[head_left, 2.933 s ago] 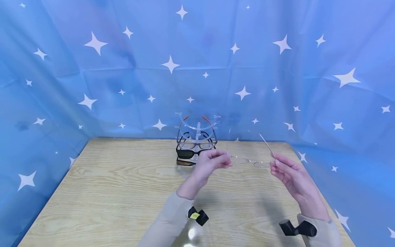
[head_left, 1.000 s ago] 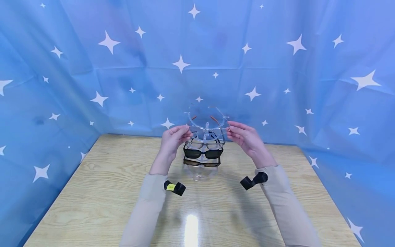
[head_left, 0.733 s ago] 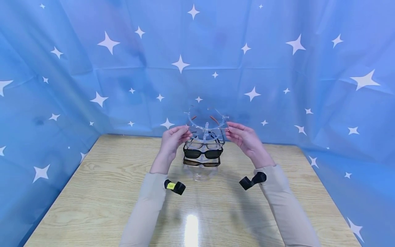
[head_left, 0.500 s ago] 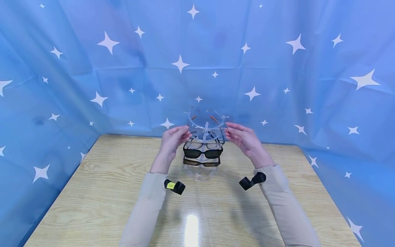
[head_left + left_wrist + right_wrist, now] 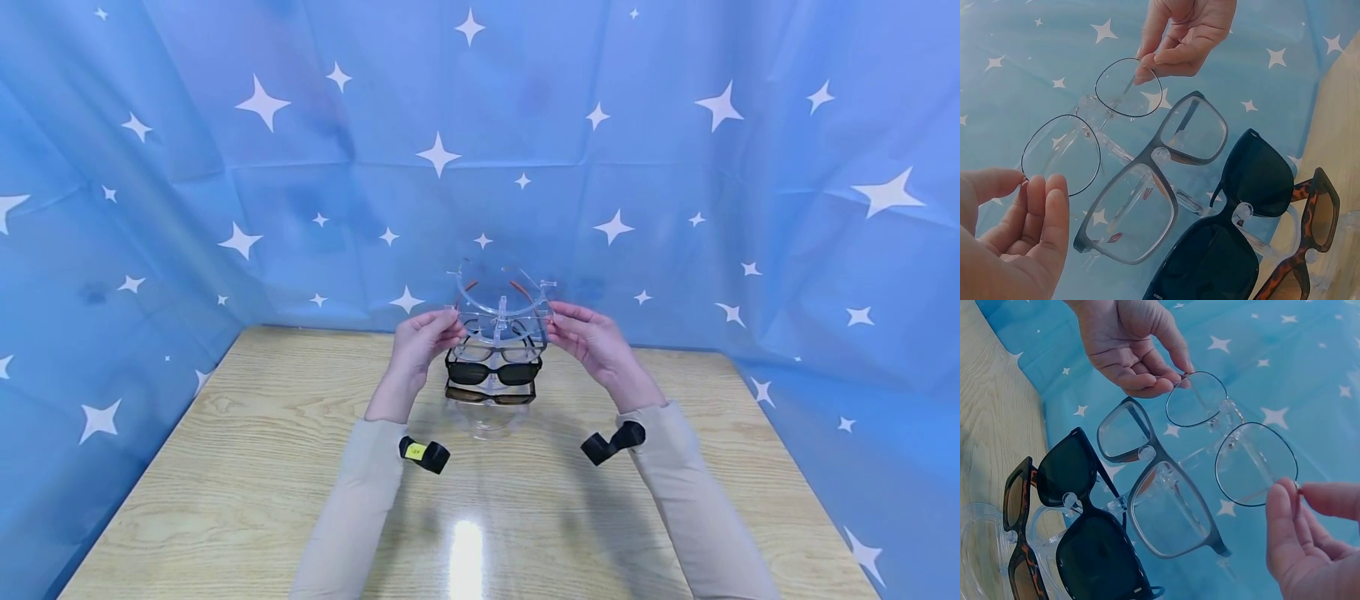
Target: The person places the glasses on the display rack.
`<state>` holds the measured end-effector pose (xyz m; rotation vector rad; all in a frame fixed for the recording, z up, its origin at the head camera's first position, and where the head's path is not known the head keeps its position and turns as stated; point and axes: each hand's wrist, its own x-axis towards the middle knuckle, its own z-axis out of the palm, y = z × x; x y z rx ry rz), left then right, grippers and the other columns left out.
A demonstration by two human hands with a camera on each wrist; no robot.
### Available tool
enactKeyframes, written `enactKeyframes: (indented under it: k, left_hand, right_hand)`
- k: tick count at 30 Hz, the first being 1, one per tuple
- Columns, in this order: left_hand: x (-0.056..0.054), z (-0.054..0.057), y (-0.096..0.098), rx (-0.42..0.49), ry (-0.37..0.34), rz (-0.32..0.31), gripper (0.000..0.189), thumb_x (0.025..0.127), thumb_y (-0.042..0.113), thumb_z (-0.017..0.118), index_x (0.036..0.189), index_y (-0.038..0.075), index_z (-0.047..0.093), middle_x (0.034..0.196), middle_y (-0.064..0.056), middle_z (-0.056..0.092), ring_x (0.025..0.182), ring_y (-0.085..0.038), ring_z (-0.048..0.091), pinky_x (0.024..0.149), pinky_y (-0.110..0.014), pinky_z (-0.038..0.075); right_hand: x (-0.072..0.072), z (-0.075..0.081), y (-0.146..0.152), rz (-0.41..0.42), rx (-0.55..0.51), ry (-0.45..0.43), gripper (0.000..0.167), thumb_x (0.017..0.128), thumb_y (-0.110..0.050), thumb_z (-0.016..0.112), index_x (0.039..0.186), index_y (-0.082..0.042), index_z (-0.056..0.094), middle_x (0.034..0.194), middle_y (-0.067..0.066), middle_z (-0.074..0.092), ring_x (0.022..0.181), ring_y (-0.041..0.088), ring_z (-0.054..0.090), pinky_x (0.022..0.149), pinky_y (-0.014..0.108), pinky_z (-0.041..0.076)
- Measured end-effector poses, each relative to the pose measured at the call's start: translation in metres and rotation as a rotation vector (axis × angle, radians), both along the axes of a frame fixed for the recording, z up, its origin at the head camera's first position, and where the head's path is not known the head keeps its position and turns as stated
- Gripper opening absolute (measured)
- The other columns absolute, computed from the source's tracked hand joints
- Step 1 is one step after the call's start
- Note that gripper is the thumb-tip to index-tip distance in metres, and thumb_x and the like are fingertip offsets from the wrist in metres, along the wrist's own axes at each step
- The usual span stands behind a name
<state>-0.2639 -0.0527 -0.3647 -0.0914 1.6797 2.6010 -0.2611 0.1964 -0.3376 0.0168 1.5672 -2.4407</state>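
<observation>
Round wire-rimmed eyeglasses with thin dark rims are at the top free level of a clear display stand. My left hand pinches their left outer corner between thumb and fingers. On the opposite corner, my right hand does the same. In the right wrist view the bridge overlaps the stand's clear post, with the temples pointing away toward the backdrop. Below them on the stand sit grey-framed eyeglasses, then black sunglasses, then tortoiseshell sunglasses.
The stand's clear round base rests on a wood-grain table near its back edge. A blue curtain with white stars hangs behind and along the sides. Above the wire glasses curves another clear arm of the stand.
Both hands have carried the wire eyeglasses left from beside the stand to its front, over the post. During the last second they have lowered slightly, while the other glasses stay put.
</observation>
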Motion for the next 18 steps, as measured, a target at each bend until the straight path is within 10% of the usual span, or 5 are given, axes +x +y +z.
enactKeyframes:
  k: [18]
  left_hand:
    - [0.006, -0.006, -0.008, -0.044, 0.019, 0.042, 0.02, 0.088, 0.003, 0.062, 0.104, -0.01, 0.062, 0.072, -0.003, 0.067, 0.067, -0.011, 0.066, 0.068, -0.02, 0.056]
  right_hand:
    - [0.012, -0.005, 0.011, -0.024, 0.053, 0.026, 0.016, 0.09, 0.001, 0.058, 0.102, -0.008, 0.064, 0.09, 0.006, 0.069, 0.084, 0.014, 0.066, 0.084, 0.024, 0.053]
